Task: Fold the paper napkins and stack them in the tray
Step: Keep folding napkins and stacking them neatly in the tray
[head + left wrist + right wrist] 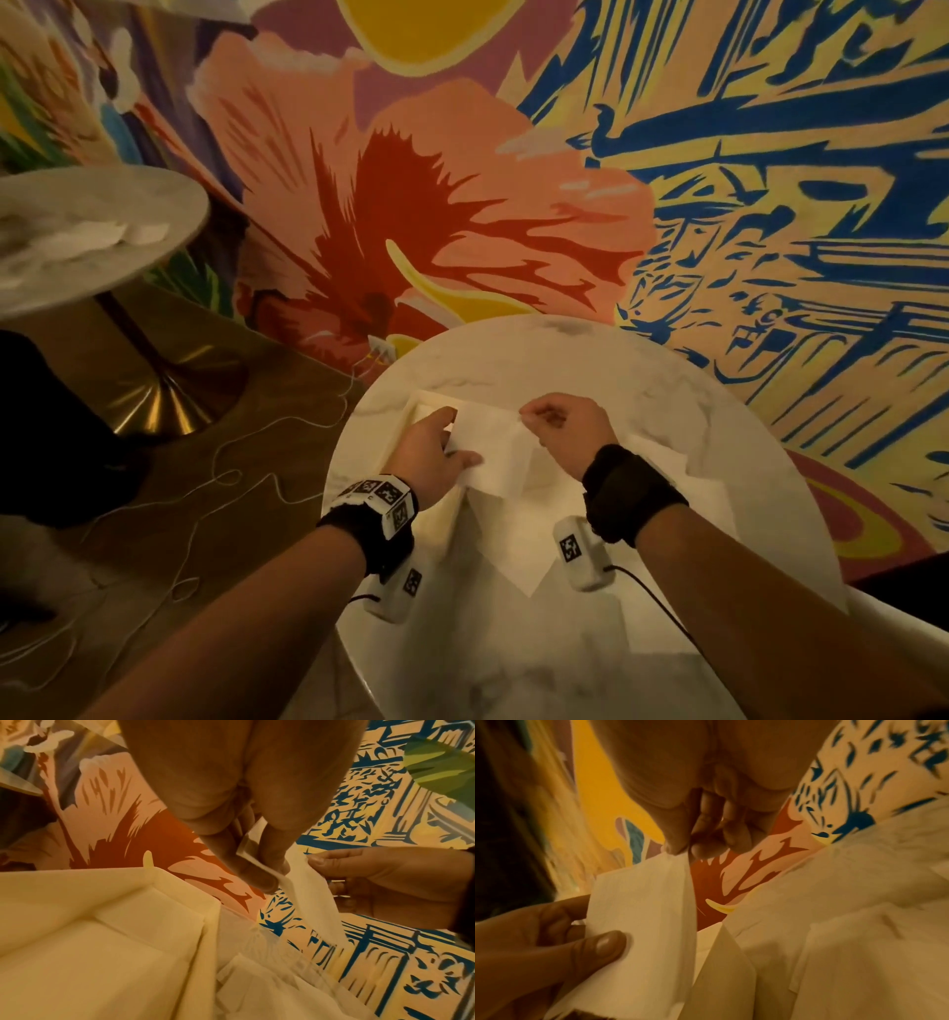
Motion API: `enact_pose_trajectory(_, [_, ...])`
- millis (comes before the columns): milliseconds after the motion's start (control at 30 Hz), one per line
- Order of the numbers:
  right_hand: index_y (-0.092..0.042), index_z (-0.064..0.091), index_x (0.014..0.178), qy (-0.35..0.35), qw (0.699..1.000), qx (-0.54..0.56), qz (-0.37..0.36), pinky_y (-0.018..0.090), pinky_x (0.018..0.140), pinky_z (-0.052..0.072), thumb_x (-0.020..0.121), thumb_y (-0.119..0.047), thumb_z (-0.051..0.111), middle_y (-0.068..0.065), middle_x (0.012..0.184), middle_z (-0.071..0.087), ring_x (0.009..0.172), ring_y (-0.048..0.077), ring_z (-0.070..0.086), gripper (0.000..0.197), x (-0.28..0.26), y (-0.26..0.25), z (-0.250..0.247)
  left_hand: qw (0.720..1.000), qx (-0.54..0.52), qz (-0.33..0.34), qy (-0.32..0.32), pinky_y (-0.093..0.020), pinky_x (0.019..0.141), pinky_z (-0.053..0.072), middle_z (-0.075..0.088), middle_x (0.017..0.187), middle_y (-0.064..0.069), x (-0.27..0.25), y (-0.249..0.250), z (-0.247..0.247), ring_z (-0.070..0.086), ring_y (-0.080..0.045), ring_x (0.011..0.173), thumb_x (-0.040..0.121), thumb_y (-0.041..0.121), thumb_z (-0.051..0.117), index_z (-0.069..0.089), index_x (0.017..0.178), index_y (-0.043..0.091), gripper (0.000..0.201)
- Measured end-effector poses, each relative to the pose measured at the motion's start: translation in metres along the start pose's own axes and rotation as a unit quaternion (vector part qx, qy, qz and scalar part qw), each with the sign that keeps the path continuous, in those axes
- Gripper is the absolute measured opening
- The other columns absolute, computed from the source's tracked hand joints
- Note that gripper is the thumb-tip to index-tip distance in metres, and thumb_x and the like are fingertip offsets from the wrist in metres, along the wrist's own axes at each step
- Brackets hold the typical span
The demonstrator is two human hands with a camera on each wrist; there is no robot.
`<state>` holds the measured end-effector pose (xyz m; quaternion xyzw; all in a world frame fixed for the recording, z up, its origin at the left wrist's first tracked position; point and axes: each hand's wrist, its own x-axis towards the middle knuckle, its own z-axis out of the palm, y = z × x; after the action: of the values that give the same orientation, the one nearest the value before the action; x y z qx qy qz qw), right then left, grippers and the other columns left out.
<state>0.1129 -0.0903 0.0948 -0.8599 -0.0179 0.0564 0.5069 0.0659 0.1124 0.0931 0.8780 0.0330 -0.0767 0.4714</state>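
Item 1, my left hand [430, 452]: fingers and thumb closed in a pinch on the left edge of the napkin [493, 452]; in the left wrist view the paper edge runs between thumb and fingers [246, 870].

Item 2, my right hand [565, 437]: fingers curled, thumb and forefinger nipping the napkin's upper right corner; the right wrist view shows the corner caught at the fingertips [677, 847].

Item 3, the napkin: white paper, held up between both my hands above the counter [719, 462], hanging down from the two pinches, its lower part lying over the loose napkins [667, 478] beneath.

Item 4, tray [429, 406]: pale, rectangular, shallow rim, on the counter just beyond and beneath my left hand; a flat pale sheet lies inside it, seen in the left wrist view [85, 959].

Item 5, loose napkins: unfolded white sheets spread on the counter under and to the right of my hands.

Item 6, counter: round, pale marble top.

Item 7, second round table [102, 226]: far left, well apart, white paper lying on it.

Item 8, painted wall [462, 180]: large red flower, blue patterns.
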Motion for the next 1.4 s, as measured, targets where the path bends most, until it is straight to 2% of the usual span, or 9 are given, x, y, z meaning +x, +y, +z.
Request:
enact_pose_trajectory(133, [-0.023,0.073,0.083,0.009,0.998,-0.066,-0.008,0.022,0.082,0.049,0.088,-0.018,0.071,-0.004,0.084,0.070,0.083,0.014,0.064,0.007,0.022,-0.010,0.022,0.999,0.003,-0.041,0.035,-0.021,0.063,0.052,0.072,0.080,0.002,0.007,-0.027,-0.022,0.066,-0.010,0.066,0.086,0.017,0.075,0.057,0.104,0.024,0.026])
enact_pose_trajectory(233, [-0.021,0.074,0.087,0.024,0.996,-0.089,0.004,0.027,0.084,0.052,0.089,-0.019,0.070,-0.003,0.085,0.069,0.086,0.016,0.063,0.005,0.039,-0.013,0.038,0.992,0.051,-0.091,0.069,-0.026,0.072,0.055,0.071,0.080,0.008,0.012,-0.058,-0.042,0.066,-0.007,0.073,0.087,0.014,0.072,0.065,0.094,0.025,0.015])
enact_pose_trajectory(367, [-0.018,0.074,0.091,0.017,0.994,-0.105,0.031,0.033,0.087,0.055,0.090,-0.020,0.068,0.000,0.089,0.069,0.086,0.022,0.066,0.007,0.058,-0.012,0.061,0.983,0.118,-0.133,0.055,-0.030,0.084,0.055,0.070,0.101,0.010,0.013,-0.091,-0.057,0.066,-0.011,0.089,0.087,0.016,0.073,0.069,0.105,0.027,0.022])
enact_pose_trajectory(567, [-0.018,0.074,0.092,0.004,0.988,-0.139,0.070,0.021,0.080,0.045,0.091,-0.020,0.067,0.001,0.089,0.067,0.083,0.017,0.060,0.007,0.078,-0.003,0.091,0.985,0.100,-0.133,0.038,-0.023,0.079,0.051,0.069,0.100,0.010,0.016,-0.106,-0.055,0.064,-0.010,0.089,0.089,0.013,0.070,0.070,0.109,0.023,0.023])
enact_pose_trajectory(767, [-0.023,0.071,0.086,-0.016,0.983,-0.156,0.095,0.024,0.082,0.051,0.090,-0.021,0.068,0.002,0.092,0.070,0.083,0.019,0.063,0.006,0.085,0.007,0.109,0.987,0.086,-0.128,0.038,-0.026,0.082,0.053,0.072,0.098,0.009,0.018,-0.112,-0.058,0.066,-0.011,0.089,0.087,0.013,0.072,0.072,0.106,0.023,0.021])
enact_pose_trajectory(967, [-0.023,0.075,0.099,-0.028,0.976,-0.194,0.095,0.032,0.090,0.054,0.091,-0.028,0.065,0.001,0.101,0.073,0.095,0.022,0.066,0.013,0.086,0.005,0.114,0.987,0.086,-0.127,0.037,-0.023,0.079,0.051,0.071,0.094,0.012,0.019,-0.113,-0.058,0.064,-0.006,0.083,0.087,0.013,0.072,0.073,0.105,0.025,0.021])
enact_pose_trajectory(1200, [-0.021,0.070,0.104,-0.011,0.976,-0.215,0.027,0.028,0.085,0.052,0.088,-0.026,0.070,-0.005,0.096,0.066,0.091,0.017,0.063,0.017,0.082,-0.005,0.105,0.988,0.090,-0.121,0.032,-0.027,0.084,0.055,0.072,0.095,0.012,0.019,-0.113,-0.058,0.065,-0.007,0.087,0.087,0.013,0.072,0.073,0.106,0.025,0.022])
enact_pose_trajectory(1300, [-0.021,0.070,0.108,-0.078,0.968,-0.237,-0.007,0.025,0.085,0.050,0.088,-0.026,0.068,-0.001,0.104,0.066,0.095,0.017,0.063,0.020,0.078,-0.009,0.115,0.988,0.090,-0.117,0.038,-0.026,0.084,0.054,0.072,0.095,0.011,0.019,-0.114,-0.058,0.064,-0.008,0.086,0.086,0.013,0.072,0.073,0.106,0.024,0.022])
enact_pose_trajectory(1400, [-0.026,0.060,0.129,-0.195,0.913,-0.353,-0.064,0.033,0.104,0.040,0.092,-0.034,0.061,0.003,0.133,0.053,0.121,0.022,0.051,0.038,0.071,-0.012,0.138,0.988,0.091,-0.123,0.036,-0.029,0.086,0.055,0.072,0.096,0.011,0.019,-0.112,-0.057,0.065,-0.009,0.088,0.087,0.013,0.072,0.073,0.106,0.024,0.022])
